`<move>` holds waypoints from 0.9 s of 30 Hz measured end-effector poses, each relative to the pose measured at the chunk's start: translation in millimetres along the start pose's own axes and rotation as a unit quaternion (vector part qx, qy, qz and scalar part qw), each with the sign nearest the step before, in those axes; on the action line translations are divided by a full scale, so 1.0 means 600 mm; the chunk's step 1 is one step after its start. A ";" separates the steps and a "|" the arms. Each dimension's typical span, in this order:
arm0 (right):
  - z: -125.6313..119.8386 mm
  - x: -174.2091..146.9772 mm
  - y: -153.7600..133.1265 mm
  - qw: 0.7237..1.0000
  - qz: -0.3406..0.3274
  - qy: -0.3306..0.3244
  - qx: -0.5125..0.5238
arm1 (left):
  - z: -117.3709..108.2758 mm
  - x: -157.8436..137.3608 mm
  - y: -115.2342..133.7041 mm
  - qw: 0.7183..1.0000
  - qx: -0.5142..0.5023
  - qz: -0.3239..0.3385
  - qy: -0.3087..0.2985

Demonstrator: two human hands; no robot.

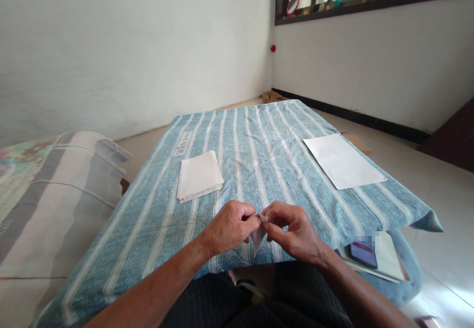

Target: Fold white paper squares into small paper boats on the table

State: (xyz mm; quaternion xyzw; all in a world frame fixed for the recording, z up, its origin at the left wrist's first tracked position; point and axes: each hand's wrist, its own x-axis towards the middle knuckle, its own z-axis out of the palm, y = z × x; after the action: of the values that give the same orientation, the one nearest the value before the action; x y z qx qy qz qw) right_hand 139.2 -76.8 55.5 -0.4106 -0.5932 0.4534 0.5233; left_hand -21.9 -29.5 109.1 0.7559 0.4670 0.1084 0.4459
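Observation:
Just above the near edge of the cloth-covered table, my left hand (236, 225) and my right hand (291, 229) come together around a small folded piece of white paper (258, 240). Both hands pinch it near its top, and a pointed end hangs down between them. Fingers cover much of the paper, so its full shape is hidden. Beyond my left hand lies a stack of white paper sheets (200, 174), slightly fanned. A larger white sheet (342, 160) rests flat near the table's right edge.
A blue striped tablecloth (255, 135) covers the table. At the lower right, a phone (363, 253) lies on papers over a blue padded seat (411, 288). A bed with striped bedding (85, 194) stands at left. A windowsill (355, 7) holds a mirror and bottles.

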 end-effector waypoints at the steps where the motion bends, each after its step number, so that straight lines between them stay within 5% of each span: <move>1: 0.000 0.000 0.000 1.000 -0.002 -0.001 -0.004 | 0.000 0.000 0.000 1.000 0.001 0.001 -0.001; 15: 0.000 -0.005 -0.002 1.000 0.012 -0.010 -0.012 | -0.022 -0.011 0.005 0.995 -0.028 0.022 -0.088; 22: -0.002 -0.009 -0.007 0.999 -0.001 -0.027 -0.030 | -0.018 -0.009 0.006 0.997 -0.016 0.028 -0.072; 27: -0.009 -0.006 -0.015 0.998 -0.029 -0.063 0.004 | -0.024 -0.009 0.003 0.986 -0.097 0.023 -0.132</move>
State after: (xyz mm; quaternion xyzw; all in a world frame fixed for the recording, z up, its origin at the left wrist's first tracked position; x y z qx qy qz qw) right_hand 144.9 -82.0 63.6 -0.3619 -0.6349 0.4653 0.4995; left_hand -32.0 -26.0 119.9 0.7274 0.3736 0.0623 0.5722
